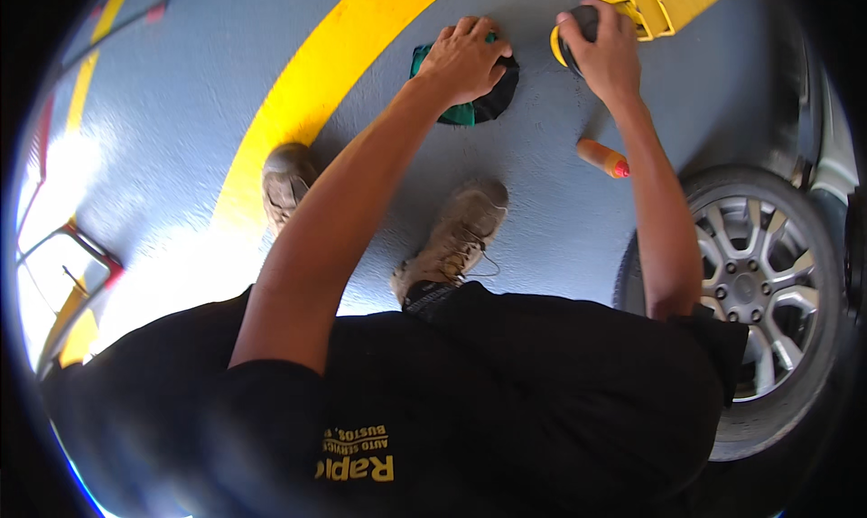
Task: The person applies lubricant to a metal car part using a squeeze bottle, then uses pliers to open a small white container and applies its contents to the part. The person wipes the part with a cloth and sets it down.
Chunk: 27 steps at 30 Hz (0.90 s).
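My left hand point(465, 59) is on a bunched black and green cloth point(461, 113) lying on the floor, fingers curled over its top. To its right, my right hand point(607, 50) grips a black round pad point(580, 36) with a yellow rim on its left side. This pad sits beside the end of a yellow metal arm point(673, 3); whether the two are joined, I cannot tell. A small orange bottle point(602, 158) with a red tip lies on the floor near my right forearm.
A vehicle's wheel point(745, 288) with a silver rim stands at the right, close to my right arm. A curved yellow stripe point(307, 84) crosses the grey floor point(199, 75). My boots point(456, 233) are below my hands. A red and black metal frame point(95, 247) stands at the left.
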{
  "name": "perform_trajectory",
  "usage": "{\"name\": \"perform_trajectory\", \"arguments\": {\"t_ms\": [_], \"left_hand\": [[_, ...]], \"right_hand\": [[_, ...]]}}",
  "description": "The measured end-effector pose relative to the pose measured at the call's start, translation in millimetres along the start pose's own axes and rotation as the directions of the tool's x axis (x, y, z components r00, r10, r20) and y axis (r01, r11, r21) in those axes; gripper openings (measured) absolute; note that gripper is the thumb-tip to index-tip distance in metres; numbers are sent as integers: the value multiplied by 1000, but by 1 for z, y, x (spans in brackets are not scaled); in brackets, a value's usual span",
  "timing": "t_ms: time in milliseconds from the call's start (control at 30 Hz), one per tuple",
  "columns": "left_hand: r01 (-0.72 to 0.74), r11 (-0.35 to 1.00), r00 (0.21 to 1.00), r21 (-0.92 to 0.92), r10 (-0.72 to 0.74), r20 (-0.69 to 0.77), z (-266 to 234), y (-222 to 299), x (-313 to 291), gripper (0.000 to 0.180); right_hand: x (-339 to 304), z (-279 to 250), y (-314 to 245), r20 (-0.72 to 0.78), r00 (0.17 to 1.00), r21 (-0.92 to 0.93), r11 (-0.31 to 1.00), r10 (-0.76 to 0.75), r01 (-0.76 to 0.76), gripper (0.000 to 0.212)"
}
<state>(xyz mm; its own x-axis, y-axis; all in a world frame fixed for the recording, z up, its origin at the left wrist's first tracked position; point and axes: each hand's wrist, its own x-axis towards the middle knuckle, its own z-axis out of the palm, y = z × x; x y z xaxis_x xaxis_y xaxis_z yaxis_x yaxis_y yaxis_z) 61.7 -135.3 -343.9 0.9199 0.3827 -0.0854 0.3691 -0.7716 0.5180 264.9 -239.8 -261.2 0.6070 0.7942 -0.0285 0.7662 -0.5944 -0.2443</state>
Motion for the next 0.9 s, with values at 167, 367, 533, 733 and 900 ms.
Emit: {"name": "perform_trajectory", "arguments": {"t_ms": [167, 367, 533, 733, 900], "left_hand": [[-48, 999, 980, 26, 52, -190, 47, -29, -62, 49], [-102, 983, 949, -150, 51, -310, 48, -52, -103, 52], [-59, 968, 951, -243, -20, -308, 38, -51, -109, 51], [-72, 960, 947, -270, -19, -322, 40, -52, -107, 49], [-58, 960, 939, -275, -41, -343, 34, -51, -105, 45]], "right_hand": [[5, -22, -23, 257, 960, -183, 981, 114, -68, 114], [9, -48, -28, 427, 904, 10, 999, 28, -35, 96], [12, -52, -19, 480, 808, -63, 905, -342, 421, 98], [30, -60, -19, 582, 643, -90, 747, -497, 659, 94], [9, -37, -22, 361, 924, -111, 990, 125, -91, 91]]}}
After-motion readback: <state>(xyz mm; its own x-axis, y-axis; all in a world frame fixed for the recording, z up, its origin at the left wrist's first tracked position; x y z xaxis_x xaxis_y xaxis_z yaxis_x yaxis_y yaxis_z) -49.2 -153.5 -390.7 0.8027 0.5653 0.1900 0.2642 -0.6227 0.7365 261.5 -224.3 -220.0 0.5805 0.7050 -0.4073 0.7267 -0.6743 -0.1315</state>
